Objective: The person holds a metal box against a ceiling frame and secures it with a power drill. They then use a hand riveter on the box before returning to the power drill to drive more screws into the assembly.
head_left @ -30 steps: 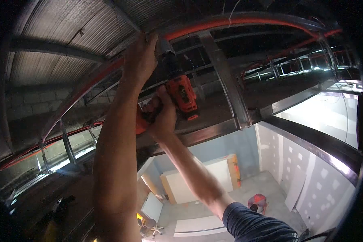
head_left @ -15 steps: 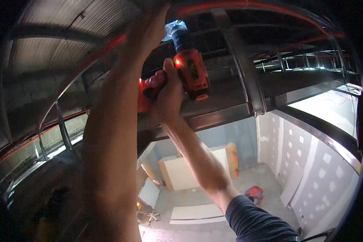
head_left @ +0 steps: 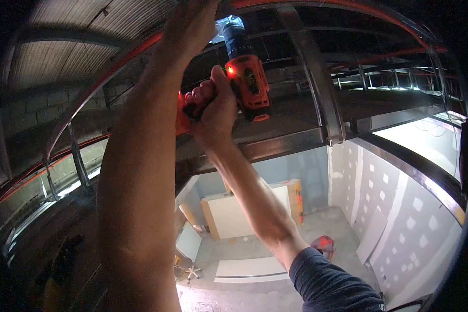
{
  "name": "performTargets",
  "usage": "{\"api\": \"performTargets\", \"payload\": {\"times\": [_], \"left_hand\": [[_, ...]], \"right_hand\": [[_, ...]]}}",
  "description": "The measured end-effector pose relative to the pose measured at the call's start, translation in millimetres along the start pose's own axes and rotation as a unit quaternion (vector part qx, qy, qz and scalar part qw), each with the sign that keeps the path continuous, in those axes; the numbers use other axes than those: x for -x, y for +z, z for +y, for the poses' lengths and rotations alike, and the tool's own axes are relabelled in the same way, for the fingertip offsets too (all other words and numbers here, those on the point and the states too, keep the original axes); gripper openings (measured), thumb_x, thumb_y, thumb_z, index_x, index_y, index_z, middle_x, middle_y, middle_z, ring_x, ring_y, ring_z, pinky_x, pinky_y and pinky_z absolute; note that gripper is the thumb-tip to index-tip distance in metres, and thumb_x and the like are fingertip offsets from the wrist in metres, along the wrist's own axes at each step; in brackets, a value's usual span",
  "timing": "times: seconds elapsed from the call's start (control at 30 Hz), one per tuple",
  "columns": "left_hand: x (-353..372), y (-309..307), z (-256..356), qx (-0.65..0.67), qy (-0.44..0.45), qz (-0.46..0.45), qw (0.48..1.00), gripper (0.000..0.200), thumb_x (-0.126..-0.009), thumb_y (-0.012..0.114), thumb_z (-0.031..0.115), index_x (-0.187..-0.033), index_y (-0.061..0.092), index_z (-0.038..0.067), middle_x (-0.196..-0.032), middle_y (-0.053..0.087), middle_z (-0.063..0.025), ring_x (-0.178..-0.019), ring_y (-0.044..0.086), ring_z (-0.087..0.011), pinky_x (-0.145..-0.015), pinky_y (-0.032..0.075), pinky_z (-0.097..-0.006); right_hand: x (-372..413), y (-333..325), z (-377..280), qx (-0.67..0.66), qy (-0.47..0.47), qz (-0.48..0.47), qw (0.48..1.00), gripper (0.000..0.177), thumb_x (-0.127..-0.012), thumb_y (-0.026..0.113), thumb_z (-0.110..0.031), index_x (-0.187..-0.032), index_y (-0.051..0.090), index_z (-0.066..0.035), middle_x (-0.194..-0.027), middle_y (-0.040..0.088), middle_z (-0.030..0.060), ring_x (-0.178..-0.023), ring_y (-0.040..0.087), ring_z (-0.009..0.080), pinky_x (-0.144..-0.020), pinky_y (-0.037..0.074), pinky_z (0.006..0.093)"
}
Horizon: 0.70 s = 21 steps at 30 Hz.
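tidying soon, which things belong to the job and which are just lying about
Probably in the job:
orange-and-black plastic drill
shiny, apparently metal piece at its tip

Probably lying about:
long flat white board on the floor
pale star-shaped base

The drill (head_left: 254, 86) in the right hand (head_left: 216, 106) is orange-red and black, its small light (head_left: 231, 69) glowing red and the glare (head_left: 230, 24) above bluish-white. Below that hand, the sleeve (head_left: 327, 281) is dark navy and the board (head_left: 231, 216) white with brown edges; to its lower right, the wall (head_left: 408, 242) is grey, spotted with white patches. Up to its left, the roof (head_left: 83, 15) is ribbed grey.
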<state>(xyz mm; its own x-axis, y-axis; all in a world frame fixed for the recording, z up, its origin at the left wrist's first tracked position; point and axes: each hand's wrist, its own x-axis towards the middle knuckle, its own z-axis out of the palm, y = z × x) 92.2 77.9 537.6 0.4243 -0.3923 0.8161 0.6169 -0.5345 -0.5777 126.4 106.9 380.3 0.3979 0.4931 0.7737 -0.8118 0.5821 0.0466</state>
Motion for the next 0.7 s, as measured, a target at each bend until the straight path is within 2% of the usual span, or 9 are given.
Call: {"api": "performTargets", "payload": {"times": [0.1, 0.3, 0.37, 0.43, 0.5, 0.57, 0.7], "left_hand": [[7.6, -12.4, 13.9, 0.024, -0.009, -0.023, 0.999, 0.053, -0.09, 0.065, 0.012, -0.139, 0.05, -0.001, -0.131, 0.056, -0.0278, -0.117, 0.057, -0.0452, -0.1, 0.048, -0.0507], [7.5, -5.2, 9.7, -0.02, 0.037, 0.044, 0.998, 0.052, -0.09, 0.066, 0.014, -0.138, 0.05, -0.002, -0.131, 0.056, -0.0292, -0.115, 0.059, -0.0437, -0.096, 0.051, -0.05], [-2.1, -1.6, 1.1, 0.009, 0.0, -0.025, 1.0, 0.053, -0.089, 0.067, 0.012, -0.137, 0.049, -0.003, -0.127, 0.058, -0.0287, -0.112, 0.061, -0.0435, -0.094, 0.052, -0.0489], [-2.6, -5.7, 4.2, 0.017, -0.003, -0.026, 1.0, 0.053, -0.088, 0.068, 0.01, -0.137, 0.049, -0.003, -0.125, 0.059, -0.0286, -0.112, 0.061, -0.0433, -0.094, 0.053, -0.0488], [-2.6, -6.2, 2.9, 0.025, -0.005, -0.026, 0.999, 0.054, -0.088, 0.068, 0.009, -0.136, 0.049, -0.003, -0.124, 0.06, -0.0285, -0.111, 0.062, -0.043, -0.093, 0.053, -0.0486], [1.1, 1.2, 0.3, 0.004, 0.048, 0.017, 0.999, 0.052, -0.087, 0.069, 0.008, -0.134, 0.05, -0.003, -0.124, 0.06, -0.0286, -0.111, 0.062, -0.0421, -0.093, 0.053, -0.0489], [0.4, -3.4, 7.2, -0.011, 0.006, -0.02, 1.0, 0.052, -0.087, 0.069, 0.009, -0.134, 0.051, -0.003, -0.129, 0.058, -0.028, -0.114, 0.061, -0.042, -0.094, 0.053, -0.0484]], "right_hand": [[-0.3, -2.5, 1.2, -0.023, -0.017, -0.038, 0.999, 0.038, -0.098, 0.063, -0.031, -0.069, 0.042, -0.017, -0.059, 0.036, -0.0047, -0.055, 0.039, 0.011, -0.06, 0.04, 0.0306], [-1.9, -0.4, 1.2, -0.024, -0.017, -0.026, 0.999, 0.034, -0.098, 0.063, -0.03, -0.072, 0.044, -0.017, -0.059, 0.036, -0.0054, -0.055, 0.039, 0.0109, -0.06, 0.04, 0.0308], [0.1, 2.9, 2.0, -0.017, -0.02, -0.008, 1.0, 0.034, -0.098, 0.063, -0.03, -0.073, 0.044, -0.018, -0.059, 0.037, -0.0055, -0.055, 0.039, 0.0109, -0.06, 0.04, 0.0309], [2.3, 4.1, -1.0, -0.009, -0.026, 0.009, 1.0, 0.034, -0.097, 0.064, -0.031, -0.073, 0.044, -0.018, -0.06, 0.037, -0.0056, -0.055, 0.039, 0.0108, -0.06, 0.04, 0.0309], [2.5, 2.7, -3.7, -0.019, -0.015, -0.022, 0.999, 0.032, -0.096, 0.065, -0.031, -0.074, 0.045, -0.018, -0.06, 0.038, -0.0059, -0.054, 0.039, 0.0107, -0.06, 0.04, 0.0304], [0.6, -2.1, -4.3, -0.026, -0.005, -0.032, 0.999, 0.032, -0.096, 0.065, -0.03, -0.073, 0.045, -0.018, -0.059, 0.038, -0.006, -0.054, 0.039, 0.0107, -0.06, 0.039, 0.0302], [0.7, -0.4, -3.2, -0.03, 0.004, -0.021, 0.999, 0.033, -0.096, 0.064, -0.028, -0.071, 0.044, -0.018, -0.058, 0.037, -0.006, -0.054, 0.039, 0.0108, -0.06, 0.039, 0.03]]}}
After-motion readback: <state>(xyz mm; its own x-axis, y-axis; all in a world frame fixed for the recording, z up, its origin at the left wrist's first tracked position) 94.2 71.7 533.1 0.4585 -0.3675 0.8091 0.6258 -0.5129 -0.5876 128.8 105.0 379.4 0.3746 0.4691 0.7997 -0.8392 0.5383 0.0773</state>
